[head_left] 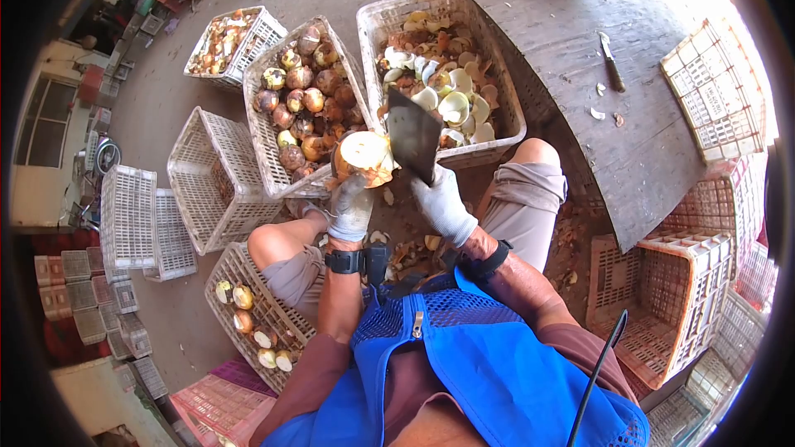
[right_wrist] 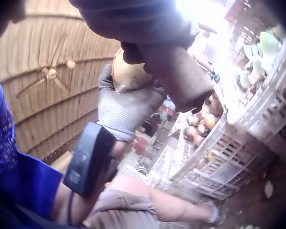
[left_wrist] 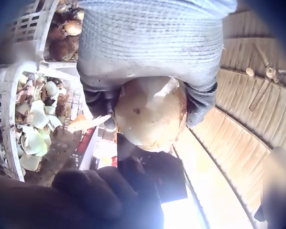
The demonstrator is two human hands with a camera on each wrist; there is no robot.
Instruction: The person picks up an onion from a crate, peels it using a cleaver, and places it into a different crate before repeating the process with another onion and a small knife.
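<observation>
In the head view my gloved left hand (head_left: 352,209) holds up a large, round, onion-like bulb (head_left: 364,154), its upper face pale and bare, with brown skin around the side. The left wrist view shows the bulb (left_wrist: 150,112) between the thumb and fingers of the grey glove. My gloved right hand (head_left: 445,205) grips a cleaver by its thick round handle (right_wrist: 178,78). The cleaver's broad dark blade (head_left: 414,132) stands upright just right of the bulb, its edge close to it.
A crate (head_left: 269,170) of brown bulbs stands ahead, beside a crate (head_left: 515,128) of pale peelings. Several partly peeled bulbs lie in a crate (head_left: 217,302) by my left leg. A knife (head_left: 611,62) lies on the grey table (head_left: 571,58) at right. Scraps litter the floor.
</observation>
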